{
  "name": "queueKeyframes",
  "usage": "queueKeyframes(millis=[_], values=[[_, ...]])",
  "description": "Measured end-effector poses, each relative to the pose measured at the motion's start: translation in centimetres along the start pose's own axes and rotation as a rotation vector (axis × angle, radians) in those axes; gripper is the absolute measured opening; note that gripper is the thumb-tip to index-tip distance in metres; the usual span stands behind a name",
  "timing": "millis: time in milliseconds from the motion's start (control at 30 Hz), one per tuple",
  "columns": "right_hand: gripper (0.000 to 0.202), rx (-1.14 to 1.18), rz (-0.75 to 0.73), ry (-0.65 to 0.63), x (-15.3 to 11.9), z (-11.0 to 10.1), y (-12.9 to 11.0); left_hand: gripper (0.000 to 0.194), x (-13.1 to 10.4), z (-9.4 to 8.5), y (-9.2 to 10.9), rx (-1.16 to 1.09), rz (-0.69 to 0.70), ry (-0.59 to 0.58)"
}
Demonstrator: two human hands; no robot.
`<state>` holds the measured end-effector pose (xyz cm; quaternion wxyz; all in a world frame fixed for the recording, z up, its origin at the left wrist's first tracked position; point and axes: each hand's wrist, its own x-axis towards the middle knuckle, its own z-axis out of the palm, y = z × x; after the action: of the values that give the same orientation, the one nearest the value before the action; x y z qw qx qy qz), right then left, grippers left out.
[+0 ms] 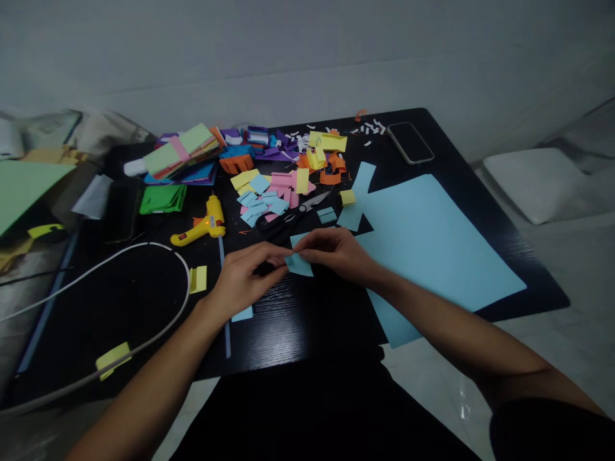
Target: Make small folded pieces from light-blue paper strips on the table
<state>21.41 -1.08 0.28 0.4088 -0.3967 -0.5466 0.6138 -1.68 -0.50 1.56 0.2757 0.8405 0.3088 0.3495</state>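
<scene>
Between my two hands is a small light blue paper piece (300,265), pinched at its upper edge. My left hand (247,275) grips its left side with thumb and fingertips. From the right, my right hand (339,253) pinches it between thumb and forefinger. Just behind them lies another bit of blue paper (298,239), partly covered by the fingers. Scissors (307,205) with dark handles rest beyond my hands, beside a pile of small blue pieces (259,202). A large light blue sheet (437,237) lies on the right, under my right forearm.
A yellow glue gun (209,224) with a glue stick (227,326) lies left on the black table (288,346). A white cable (185,269) loops at the left. Coloured paper stacks (187,153) and scraps (331,160) line the back, with a phone (410,142) at back right.
</scene>
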Motion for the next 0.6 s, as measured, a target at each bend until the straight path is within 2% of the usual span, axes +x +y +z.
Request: queueKeyframes(millis=[200, 433, 600], values=[[0.014, 0.014, 0.002, 0.017, -0.13, 0.05, -0.13, 0.021, -0.09, 0.02, -0.12, -0.003, 0.007, 0.033], [0.027, 0.038, 0.042, 0.01, -0.18, 0.48, -0.16, 0.02, 0.08, 0.12, 0.16, -0.005, 0.028, -0.01], [0.02, 0.02, 0.038, -0.01, -0.08, 0.17, 0.0, 0.02, -0.05, 0.17, 0.11, -0.015, 0.026, -0.001]])
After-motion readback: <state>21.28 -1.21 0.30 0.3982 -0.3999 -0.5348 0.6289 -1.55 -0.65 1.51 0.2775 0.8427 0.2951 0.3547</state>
